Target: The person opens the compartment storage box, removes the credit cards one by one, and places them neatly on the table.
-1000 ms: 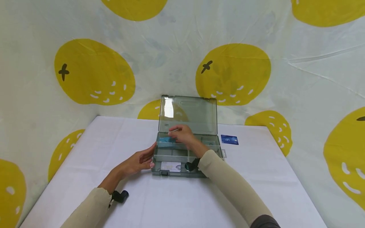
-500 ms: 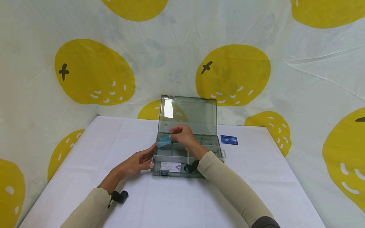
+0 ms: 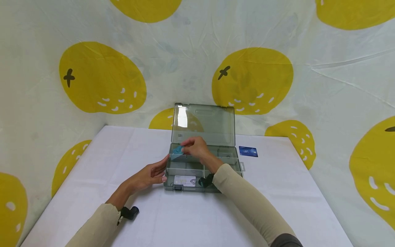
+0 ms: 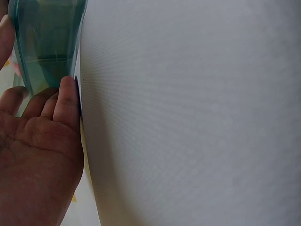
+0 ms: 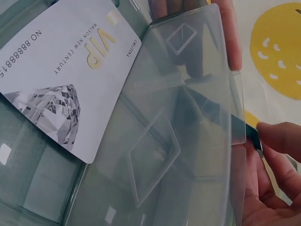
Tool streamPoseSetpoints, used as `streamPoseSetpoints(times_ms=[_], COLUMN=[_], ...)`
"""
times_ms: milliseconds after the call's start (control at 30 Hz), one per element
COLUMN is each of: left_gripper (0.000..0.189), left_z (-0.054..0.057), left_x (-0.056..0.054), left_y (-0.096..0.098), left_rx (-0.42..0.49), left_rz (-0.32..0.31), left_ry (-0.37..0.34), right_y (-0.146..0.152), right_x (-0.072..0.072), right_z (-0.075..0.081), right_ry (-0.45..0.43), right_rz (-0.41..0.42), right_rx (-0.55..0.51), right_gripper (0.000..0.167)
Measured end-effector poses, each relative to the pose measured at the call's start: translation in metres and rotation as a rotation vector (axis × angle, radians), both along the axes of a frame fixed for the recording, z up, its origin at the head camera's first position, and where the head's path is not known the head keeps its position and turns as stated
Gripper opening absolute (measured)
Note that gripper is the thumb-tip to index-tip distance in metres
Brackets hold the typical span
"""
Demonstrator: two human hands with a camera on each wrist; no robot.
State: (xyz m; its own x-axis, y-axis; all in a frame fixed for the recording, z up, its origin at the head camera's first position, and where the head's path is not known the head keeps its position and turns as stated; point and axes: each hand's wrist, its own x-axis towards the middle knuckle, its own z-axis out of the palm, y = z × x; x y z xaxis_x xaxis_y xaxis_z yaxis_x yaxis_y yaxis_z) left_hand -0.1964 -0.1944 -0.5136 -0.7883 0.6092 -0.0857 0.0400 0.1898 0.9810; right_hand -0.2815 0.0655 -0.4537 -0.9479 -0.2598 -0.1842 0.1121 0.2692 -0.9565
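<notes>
A translucent grey-green divided box [image 3: 194,165] stands with its lid [image 3: 210,123] raised at the back. My left hand [image 3: 152,174] rests against its left side, thumb near the front corner; in the left wrist view its fingertips touch the box wall [image 4: 47,42]. My right hand [image 3: 197,148] is over the back row and pinches a blue card [image 3: 177,151] between thumb and fingers. The card tilts into the back left compartment; in the right wrist view, part of this card [image 5: 245,125] shows through the clear divider. A white VIP card [image 3: 184,180] lies in the front compartment.
A dark blue card [image 3: 248,151] lies on the white tablecloth [image 3: 172,219] right of the box. Clear upright dividers [image 3: 189,171] run across the box. Behind the table hangs a cloth with yellow fruit prints [image 3: 253,79].
The blue card has gone from lying nearly flat to tilted, with my right fingers at its upper edge. My right hand has shifted slightly left. My left hand stays in place.
</notes>
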Motion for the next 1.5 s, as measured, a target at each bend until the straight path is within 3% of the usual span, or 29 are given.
streamPoseSetpoints(times_ms=[233, 633, 1100, 1500], left_gripper=[0.093, 0.094, 0.096, 0.096], left_z=[-0.001, 0.001, 0.000, -0.001], left_x=[0.000, 0.002, 0.001, 0.001], left_y=[0.001, 0.002, 0.002, 0.001], left_rx=[0.000, -0.032, -0.056, -0.050], left_rz=[-0.003, 0.022, 0.026, 0.017], left_ry=[0.008, 0.002, 0.018, 0.027], right_y=[0.006, 0.023, 0.065, 0.119], right_x=[-0.001, -0.002, -0.004, -0.010], right_z=[0.000, 0.008, 0.021, 0.031], right_ry=[0.005, -0.010, 0.021, 0.030], right_rz=[0.042, 0.019, 0.000, -0.048], right_rx=[0.020, -0.040, -0.036, -0.061], right_gripper=[0.030, 0.032, 0.034, 0.034])
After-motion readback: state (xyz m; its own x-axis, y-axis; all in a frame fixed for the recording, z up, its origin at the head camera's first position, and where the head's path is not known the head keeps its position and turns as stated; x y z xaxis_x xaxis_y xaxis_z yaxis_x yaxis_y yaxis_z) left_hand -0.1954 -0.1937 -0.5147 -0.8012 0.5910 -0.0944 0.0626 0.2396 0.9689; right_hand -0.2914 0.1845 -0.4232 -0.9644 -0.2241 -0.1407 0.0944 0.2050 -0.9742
